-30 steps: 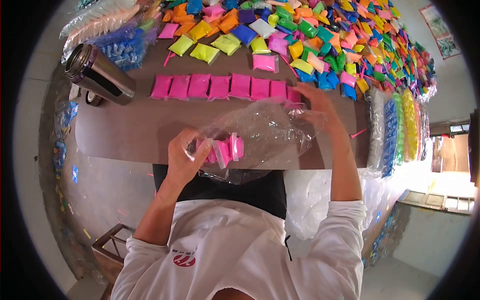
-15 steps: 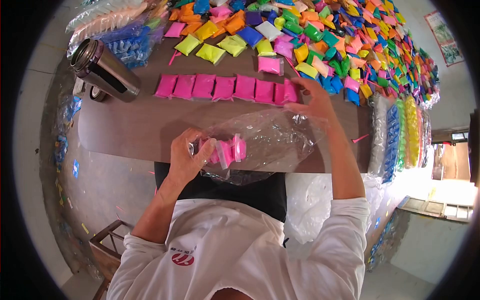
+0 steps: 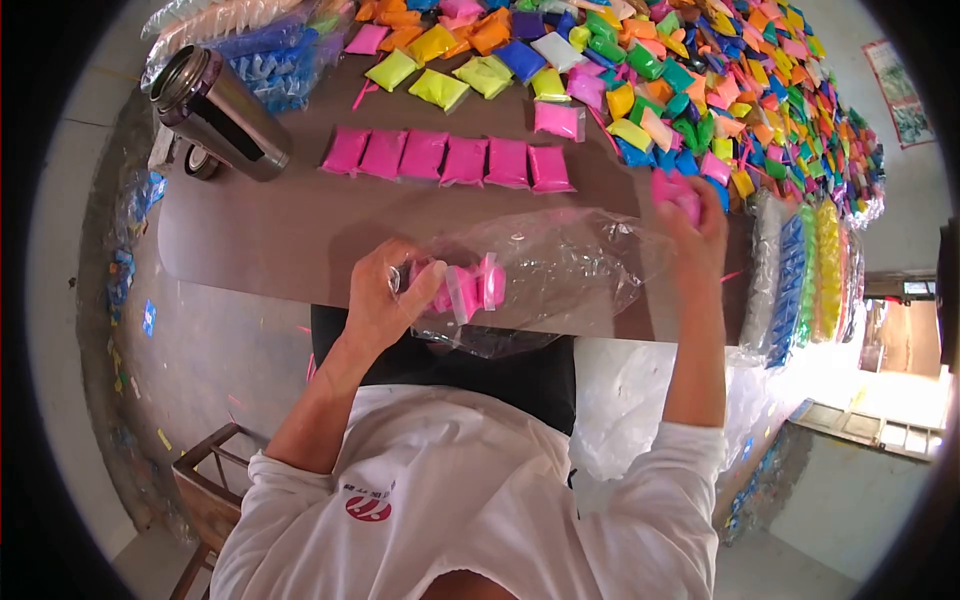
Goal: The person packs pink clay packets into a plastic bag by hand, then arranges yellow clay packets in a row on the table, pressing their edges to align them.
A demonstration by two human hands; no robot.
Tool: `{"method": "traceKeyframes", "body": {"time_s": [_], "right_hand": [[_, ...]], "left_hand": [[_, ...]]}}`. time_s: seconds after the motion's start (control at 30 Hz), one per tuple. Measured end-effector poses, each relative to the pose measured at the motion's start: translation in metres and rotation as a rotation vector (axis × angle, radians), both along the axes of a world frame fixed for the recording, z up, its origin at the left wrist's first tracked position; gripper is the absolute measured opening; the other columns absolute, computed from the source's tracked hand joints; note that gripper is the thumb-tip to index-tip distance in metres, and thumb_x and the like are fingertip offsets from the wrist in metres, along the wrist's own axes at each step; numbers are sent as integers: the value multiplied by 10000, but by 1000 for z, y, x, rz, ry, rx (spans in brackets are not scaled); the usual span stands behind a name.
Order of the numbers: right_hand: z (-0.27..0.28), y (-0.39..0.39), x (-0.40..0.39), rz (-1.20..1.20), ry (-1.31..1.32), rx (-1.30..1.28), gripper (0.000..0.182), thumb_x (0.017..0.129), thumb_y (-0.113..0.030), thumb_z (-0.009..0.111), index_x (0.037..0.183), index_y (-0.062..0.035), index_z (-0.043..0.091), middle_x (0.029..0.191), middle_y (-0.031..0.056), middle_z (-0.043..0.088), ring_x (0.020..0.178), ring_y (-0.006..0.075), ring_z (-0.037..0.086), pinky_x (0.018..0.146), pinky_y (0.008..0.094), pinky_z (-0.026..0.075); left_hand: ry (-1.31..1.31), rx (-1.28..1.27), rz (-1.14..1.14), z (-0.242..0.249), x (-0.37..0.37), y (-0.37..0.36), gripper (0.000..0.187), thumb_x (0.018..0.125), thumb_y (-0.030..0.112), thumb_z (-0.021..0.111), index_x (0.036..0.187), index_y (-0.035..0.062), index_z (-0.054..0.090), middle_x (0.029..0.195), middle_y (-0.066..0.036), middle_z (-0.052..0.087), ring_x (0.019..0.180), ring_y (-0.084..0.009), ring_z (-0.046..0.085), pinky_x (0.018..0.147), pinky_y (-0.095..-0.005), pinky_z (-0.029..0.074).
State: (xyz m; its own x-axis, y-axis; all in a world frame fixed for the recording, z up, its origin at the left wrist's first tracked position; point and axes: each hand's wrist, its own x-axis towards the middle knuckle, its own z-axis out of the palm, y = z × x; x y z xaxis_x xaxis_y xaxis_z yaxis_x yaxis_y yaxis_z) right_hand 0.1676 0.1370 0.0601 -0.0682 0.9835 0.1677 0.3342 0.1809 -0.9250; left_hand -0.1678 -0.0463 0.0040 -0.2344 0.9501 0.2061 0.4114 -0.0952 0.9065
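My left hand [image 3: 385, 290] grips the gathered end of a clear plastic bag [image 3: 565, 265], close over the table's front edge. Inside the bag, right at my fingers, sit a few pink packets [image 3: 465, 288] bunched together. The bag's wide end stretches rightward toward my right wrist. Raised at the right, my right hand [image 3: 703, 235] is closed around pink packets [image 3: 678, 198], their lower part hidden by my fingers. Several pink packets [image 3: 443, 157] lie in a row across the table beyond the bag.
A steel flask [image 3: 220, 115] leans at the left, with its lid [image 3: 200, 162] beside it. A big heap of mixed-colour packets [image 3: 690, 80] covers the back and right. Filled long bags [image 3: 790, 275] stand at the right edge. A lighter pink packet [image 3: 558, 121] lies behind the row.
My right hand has taken pink packets from the row's right end and moved right with them, so the row is shorter. My left hand still grips the bag.
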Motion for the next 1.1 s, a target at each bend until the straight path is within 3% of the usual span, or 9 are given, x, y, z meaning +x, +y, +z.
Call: {"method": "traceKeyframes", "body": {"time_s": [0.23,0.3,0.4,0.53,0.6,0.63,0.8,0.9,1.1], "right_hand": [[37,-134,-35,108,404,-114,489,765,-116,800,1188,-34,568,1175,103,646,1063,185,634,914,308,506],[39,-136,-56,245,11,-244,446,767,-92,806,1144,-36,574,1102,81,666,1014,170,643,873,296,510],[38,-142,-85,188,-141,-199,429,780,-89,800,1140,-33,575,1017,43,654,961,144,633,829,288,511],[64,-157,-79,-44,-103,321,444,804,-74,781,1176,-28,542,1082,103,632,994,192,638,823,318,531],[66,-162,-80,-272,227,565,500,810,-90,791,1219,-28,511,1117,115,619,1010,215,636,834,330,535],[71,-168,-73,-157,249,600,548,814,-110,802,1251,-27,483,1096,106,619,982,219,644,827,333,536],[44,-164,-86,195,-57,172,424,819,-111,774,1161,0,550,1060,169,655,911,197,671,763,307,531],[25,-146,-103,93,-208,-227,358,833,-156,751,1105,15,594,939,172,661,877,206,679,738,318,529],[-9,-128,-107,203,-452,-125,430,932,-340,668,1120,42,612,923,190,644,873,341,656,783,431,516]], "left_hand": [[-141,-33,14,-8,3,-1,254,853,219,751,905,-18,676,785,-123,639,736,-233,600,690,-349,473],[-78,-2,4,-3,3,-1,251,853,214,751,912,-20,681,790,-121,638,737,-229,598,689,-347,471],[-86,9,0,2,3,0,245,850,206,751,921,-20,688,798,-123,637,740,-235,599,691,-350,472],[-77,37,-11,3,1,-2,232,846,194,749,924,-17,693,805,-131,636,743,-257,604,694,-358,478],[-57,22,-12,4,2,-2,231,869,186,723,897,-36,666,813,-103,628,750,-195,577,691,-329,462],[-46,13,-13,3,2,-2,235,880,182,710,884,-45,652,817,-89,624,753,-163,564,690,-314,454],[-49,40,2,-2,3,0,228,859,188,731,871,-29,661,793,-121,623,741,-241,586,681,-348,463],[-44,63,1,0,3,0,226,848,187,742,856,-24,660,775,-135,620,721,-275,589,668,-362,463],[-53,48,-9,3,3,0,235,858,195,735,845,-24,652,770,-129,619,713,-268,589,662,-361,462]]}}
